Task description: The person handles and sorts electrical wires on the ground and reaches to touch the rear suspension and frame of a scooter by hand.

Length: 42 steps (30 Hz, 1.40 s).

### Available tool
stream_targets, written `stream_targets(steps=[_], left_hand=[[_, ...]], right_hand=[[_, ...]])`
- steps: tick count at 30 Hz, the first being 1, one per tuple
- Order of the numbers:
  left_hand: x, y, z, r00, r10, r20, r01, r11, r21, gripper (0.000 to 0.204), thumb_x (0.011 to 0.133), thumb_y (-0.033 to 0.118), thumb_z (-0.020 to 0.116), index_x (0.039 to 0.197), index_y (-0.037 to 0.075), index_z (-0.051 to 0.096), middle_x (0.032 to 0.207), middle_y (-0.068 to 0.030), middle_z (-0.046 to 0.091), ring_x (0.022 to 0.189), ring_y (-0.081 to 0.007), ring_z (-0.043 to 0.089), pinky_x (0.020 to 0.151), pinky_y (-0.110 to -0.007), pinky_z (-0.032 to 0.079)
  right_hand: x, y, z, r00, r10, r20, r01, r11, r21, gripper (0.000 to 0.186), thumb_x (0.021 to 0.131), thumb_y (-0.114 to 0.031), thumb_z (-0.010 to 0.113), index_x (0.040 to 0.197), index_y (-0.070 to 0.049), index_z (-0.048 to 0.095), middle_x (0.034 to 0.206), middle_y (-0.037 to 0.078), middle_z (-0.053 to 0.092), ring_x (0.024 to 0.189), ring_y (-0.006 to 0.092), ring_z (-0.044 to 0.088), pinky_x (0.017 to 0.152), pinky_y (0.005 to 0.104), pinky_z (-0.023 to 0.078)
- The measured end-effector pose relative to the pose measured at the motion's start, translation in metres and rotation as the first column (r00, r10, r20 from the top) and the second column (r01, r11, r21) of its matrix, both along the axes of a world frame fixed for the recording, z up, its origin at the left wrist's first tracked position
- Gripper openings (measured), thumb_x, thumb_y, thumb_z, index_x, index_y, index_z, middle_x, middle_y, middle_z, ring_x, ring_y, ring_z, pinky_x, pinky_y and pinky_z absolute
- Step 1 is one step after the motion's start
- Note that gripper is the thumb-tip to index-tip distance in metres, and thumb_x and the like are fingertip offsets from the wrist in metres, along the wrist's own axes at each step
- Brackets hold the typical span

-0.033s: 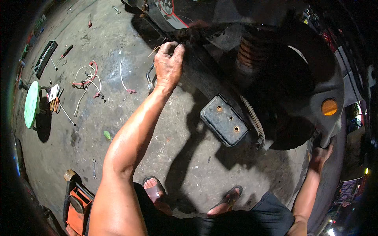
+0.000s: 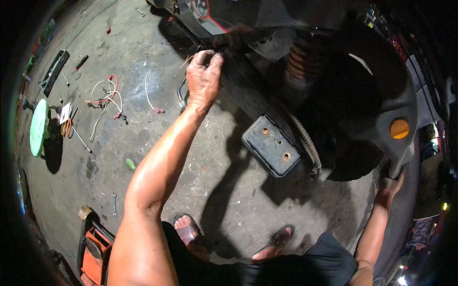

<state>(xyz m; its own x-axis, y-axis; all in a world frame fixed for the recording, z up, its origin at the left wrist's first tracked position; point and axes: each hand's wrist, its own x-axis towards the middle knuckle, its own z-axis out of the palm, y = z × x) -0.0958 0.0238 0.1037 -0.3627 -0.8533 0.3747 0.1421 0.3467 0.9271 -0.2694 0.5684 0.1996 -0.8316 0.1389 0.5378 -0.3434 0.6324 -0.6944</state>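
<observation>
My left hand is closed, thumb and fingers pressed together, against the dark underside frame of a vehicle. What it pinches, if anything, is hidden. A bent metal handle stands beside that wrist. At the far right, my right hand reaches to the lower tip of the grey mudguard, beside a dark tyre; its fingers are mostly hidden. Between the hands are a rusty coil spring, a ribbed hose and a black rectangular plate with holes.
On the concrete floor at left lie a tangle of red and white wires, a single white wire, a screwdriver and a spanner. A green-topped stool stands beyond them. An orange-and-black tool holder sits at lower left.
Both hands keep their places. The view has shifted very slightly; nothing else visibly differs.
</observation>
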Motion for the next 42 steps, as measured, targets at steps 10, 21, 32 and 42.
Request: stream_targets(steps=[10,21,32,42], left_hand=[[-0.005,0.007,0.014,0.995,0.094,0.033,-0.071,0.904,-0.422,0.014,0.073,0.011,0.057,0.079,-0.001,0.054,0.077,-0.0154,0.053,0.076,-0.0306,0.052,0.070,-0.037,0.042],[0.009,0.009,0.015,0.992,0.128,-0.021,-0.122,0.866,-0.485,0.029,0.078,0.009,0.061,0.105,0.002,0.055,0.096,-0.0120,0.058,0.089,-0.0227,0.055,0.081,-0.032,0.043],[0.146,-0.041,-0.043,0.351,0.179,0.919,0.914,0.149,-0.378,0.018,0.074,0.017,0.056,0.087,0.006,0.057,0.079,-0.0112,0.055,0.082,-0.0289,0.054,0.074,-0.038,0.044],[0.216,-0.011,-0.100,0.152,-0.095,0.984,0.861,0.501,-0.084,0.015,0.075,0.016,0.059,0.083,0.004,0.058,0.079,-0.0132,0.058,0.081,-0.0322,0.056,0.071,-0.040,0.046]], right_hand=[[0.013,-0.031,0.022,0.973,0.229,0.035,-0.124,0.641,-0.757,0.035,0.090,-0.016,0.042,0.119,0.003,0.047,0.114,0.013,0.053,0.101,0.0243,0.052,0.087,0.0317,0.043],[0.002,-0.011,0.006,0.997,0.030,-0.071,-0.022,0.993,0.116,0.030,0.084,-0.006,0.049,0.112,0.004,0.051,0.108,0.013,0.057,0.091,0.0205,0.055,0.082,0.0303,0.045],[-0.001,-0.010,0.006,0.979,0.201,-0.011,-0.202,0.977,-0.073,0.038,0.088,-0.026,0.045,0.115,0.000,0.047,0.108,0.014,0.055,0.096,0.0258,0.055,0.081,0.0341,0.047],[-0.013,0.019,0.007,0.947,0.313,0.072,-0.252,0.861,-0.441,0.039,0.090,-0.028,0.043,0.118,-0.001,0.046,0.111,0.016,0.053,0.098,0.0271,0.053,0.088,0.0392,0.043]])
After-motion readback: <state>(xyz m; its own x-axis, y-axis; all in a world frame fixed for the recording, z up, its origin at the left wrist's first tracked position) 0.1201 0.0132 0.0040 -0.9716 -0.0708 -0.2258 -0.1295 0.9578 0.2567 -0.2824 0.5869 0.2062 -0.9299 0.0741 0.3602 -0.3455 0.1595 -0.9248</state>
